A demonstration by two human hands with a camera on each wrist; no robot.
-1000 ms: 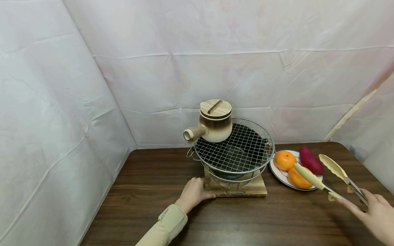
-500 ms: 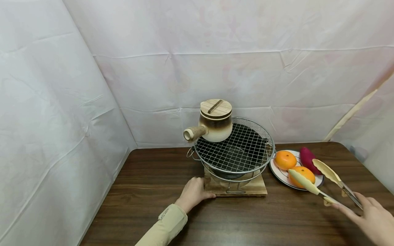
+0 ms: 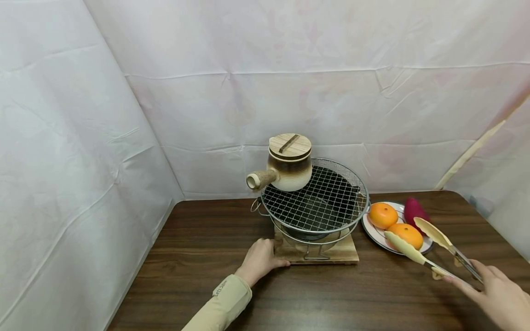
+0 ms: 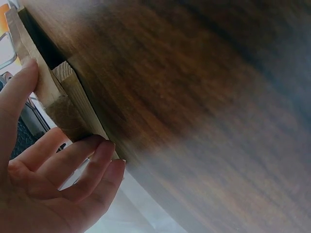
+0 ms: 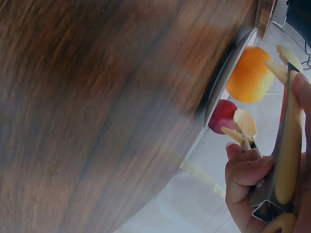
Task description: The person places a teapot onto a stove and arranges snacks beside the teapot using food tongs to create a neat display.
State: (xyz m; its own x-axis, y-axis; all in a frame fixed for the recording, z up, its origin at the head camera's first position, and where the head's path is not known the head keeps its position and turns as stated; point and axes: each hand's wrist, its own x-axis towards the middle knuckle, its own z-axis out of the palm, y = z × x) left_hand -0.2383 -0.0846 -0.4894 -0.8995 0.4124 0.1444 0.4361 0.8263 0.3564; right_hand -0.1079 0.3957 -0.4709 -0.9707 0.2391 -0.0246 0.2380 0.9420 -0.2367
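My left hand (image 3: 261, 262) grips the front left corner of a wooden board (image 3: 345, 253), thumb along its front edge; the left wrist view shows the fingers curled at the board's (image 4: 68, 116) side. On the right, my right hand (image 3: 501, 294) holds a pair of tongs (image 3: 434, 234) with cream tips. Their tips are spread apart, overlapping either side of the nearer mandarin (image 3: 407, 235) in the head view. A second mandarin (image 3: 383, 215) and a purple sweet potato (image 3: 414, 211) share the white plate (image 3: 371, 234). In the right wrist view the tongs (image 5: 286, 145) hold nothing.
A round wire grill (image 3: 319, 211) stands on the board. Upon its back left sits a clay pot (image 3: 291, 172) with a wooden lid, its side handle (image 3: 262, 179) jutting left. White cloth (image 3: 232, 105) hangs behind the dark wooden table (image 3: 198, 239) and at its left.
My right hand has carried the tongs leftward and slightly down, bringing their tips to both sides of the nearer mandarin. My left hand stays on the board.
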